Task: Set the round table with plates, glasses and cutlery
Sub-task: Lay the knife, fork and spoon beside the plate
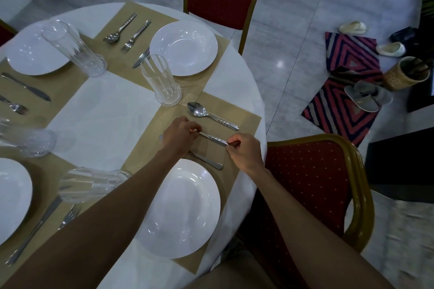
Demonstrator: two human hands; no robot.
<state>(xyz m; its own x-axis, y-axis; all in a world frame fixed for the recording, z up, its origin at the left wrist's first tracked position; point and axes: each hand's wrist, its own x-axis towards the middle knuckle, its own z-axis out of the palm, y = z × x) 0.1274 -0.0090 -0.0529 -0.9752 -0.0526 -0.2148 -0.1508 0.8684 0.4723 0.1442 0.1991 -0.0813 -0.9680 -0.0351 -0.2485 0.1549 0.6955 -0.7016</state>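
Note:
Both of my hands hold one piece of patterned-handled cutlery [212,139] low over the near tan placemat [244,122]. My left hand [179,135] pinches its head end, which the fingers hide. My right hand [244,151] pinches the tip of the handle. A spoon [209,114] lies just beyond it on the mat, and a knife handle [207,162] lies just nearer, partly under my left wrist. A white plate [180,209] sits on the same mat below my arms. A tall glass [162,81] stands at the mat's far corner.
The round table [112,105] has a white cloth and more place settings: a far plate [184,47] with spoon, fork and knife, a left plate [35,54] and several glasses. Red chairs [312,171] stand to the right and behind. Slippers and a rug [345,91] lie on the floor.

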